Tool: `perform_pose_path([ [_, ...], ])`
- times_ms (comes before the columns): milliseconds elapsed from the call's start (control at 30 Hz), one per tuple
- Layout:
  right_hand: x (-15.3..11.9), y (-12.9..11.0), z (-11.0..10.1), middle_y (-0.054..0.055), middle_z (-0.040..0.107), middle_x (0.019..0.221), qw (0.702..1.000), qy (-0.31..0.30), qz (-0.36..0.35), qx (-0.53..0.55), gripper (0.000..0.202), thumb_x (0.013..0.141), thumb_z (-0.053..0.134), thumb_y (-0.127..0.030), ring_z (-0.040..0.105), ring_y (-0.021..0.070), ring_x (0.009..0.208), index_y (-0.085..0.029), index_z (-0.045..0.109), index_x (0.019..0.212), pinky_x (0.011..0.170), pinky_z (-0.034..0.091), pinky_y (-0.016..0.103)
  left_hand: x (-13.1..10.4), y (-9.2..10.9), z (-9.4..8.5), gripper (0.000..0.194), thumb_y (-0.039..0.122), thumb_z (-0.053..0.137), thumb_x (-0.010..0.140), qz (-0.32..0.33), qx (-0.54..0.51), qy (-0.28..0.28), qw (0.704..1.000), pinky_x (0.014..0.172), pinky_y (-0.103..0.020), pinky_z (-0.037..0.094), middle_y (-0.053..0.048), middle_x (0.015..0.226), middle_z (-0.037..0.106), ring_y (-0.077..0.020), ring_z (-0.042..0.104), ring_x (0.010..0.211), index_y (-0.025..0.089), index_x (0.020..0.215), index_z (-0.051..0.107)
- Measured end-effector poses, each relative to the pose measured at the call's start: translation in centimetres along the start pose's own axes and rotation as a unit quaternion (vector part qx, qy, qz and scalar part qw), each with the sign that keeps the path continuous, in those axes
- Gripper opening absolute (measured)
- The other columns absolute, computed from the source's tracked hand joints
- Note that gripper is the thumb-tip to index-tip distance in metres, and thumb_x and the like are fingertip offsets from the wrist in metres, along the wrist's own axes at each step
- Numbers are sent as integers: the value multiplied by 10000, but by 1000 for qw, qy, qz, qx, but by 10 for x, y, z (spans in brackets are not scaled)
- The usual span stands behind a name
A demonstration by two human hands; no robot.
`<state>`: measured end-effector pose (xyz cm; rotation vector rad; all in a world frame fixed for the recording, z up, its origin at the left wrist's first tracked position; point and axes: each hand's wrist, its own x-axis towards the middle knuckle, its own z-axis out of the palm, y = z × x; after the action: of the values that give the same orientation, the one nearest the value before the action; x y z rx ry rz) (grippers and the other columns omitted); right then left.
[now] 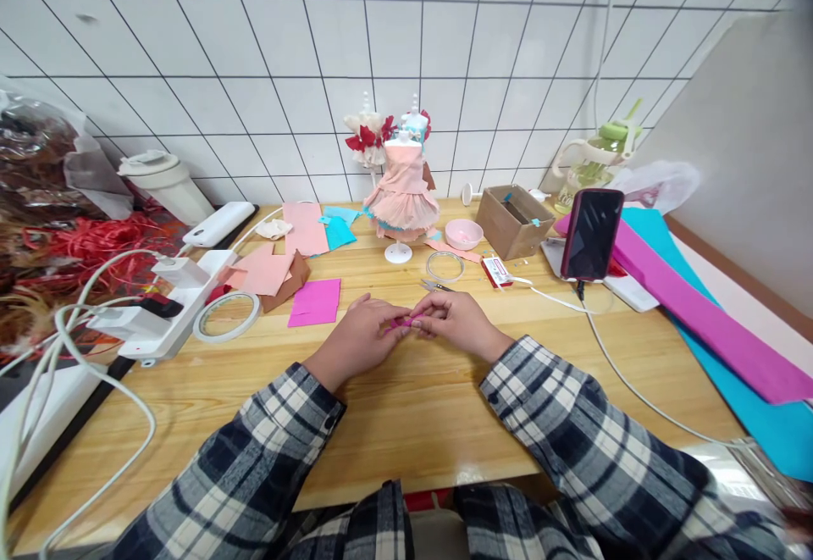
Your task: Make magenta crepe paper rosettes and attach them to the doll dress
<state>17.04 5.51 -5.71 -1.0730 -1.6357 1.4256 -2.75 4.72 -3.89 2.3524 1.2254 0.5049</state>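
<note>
My left hand (363,337) and my right hand (458,323) meet over the middle of the wooden table, each pinching a small strip of magenta paper (401,322) between the fingertips. Just beyond my right hand lie small scissors (437,286), partly hidden by it. A flat magenta paper square (314,302) rests to the left of my left hand. Behind my hands, a small white dress form wears a pink paper dress (402,183), with two more decorated forms at its back.
On the left are a power strip (181,310), a tape roll (227,317), cables and pink paper pieces (263,270). Toward the right stand a pink bowl (463,235), a cardboard box (516,221), a phone (593,235) with a cable, and long coloured paper sheets (711,314).
</note>
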Motion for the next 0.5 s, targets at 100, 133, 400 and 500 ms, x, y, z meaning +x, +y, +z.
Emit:
perform_pose_path([
  [100,0,4,4,26,686,700,999,24,-20,-31,247,703,705,-423,644,152,622,-194,670,789,599,512,278,-1,0,1,325,431,506,857,15,15,7,1000,1044,-463,243,-78,1095,676,-235,586,1024,253,1093,640],
  [133,0,5,5,26,687,696,999,22,-24,-32,242,707,701,-427,650,157,633,-200,672,788,609,514,283,-1,0,0,287,412,487,872,19,17,5,1000,1045,-463,240,-66,1061,687,-225,593,1003,258,1043,658],
  [400,0,-4,-12,32,657,775,965,113,-82,-222,220,851,550,-375,603,147,682,-199,673,897,642,463,275,1,1,-8,266,385,473,881,-25,-5,22,999,1065,-471,215,-32,946,729,-191,630,881,267,916,709],
  [500,1,-5,-23,70,635,883,887,175,-73,-422,196,866,539,-331,568,196,869,-200,685,868,759,422,310,2,-2,-5,291,405,471,877,-60,-42,29,997,1031,-438,290,-38,940,737,-196,641,828,263,935,718],
])
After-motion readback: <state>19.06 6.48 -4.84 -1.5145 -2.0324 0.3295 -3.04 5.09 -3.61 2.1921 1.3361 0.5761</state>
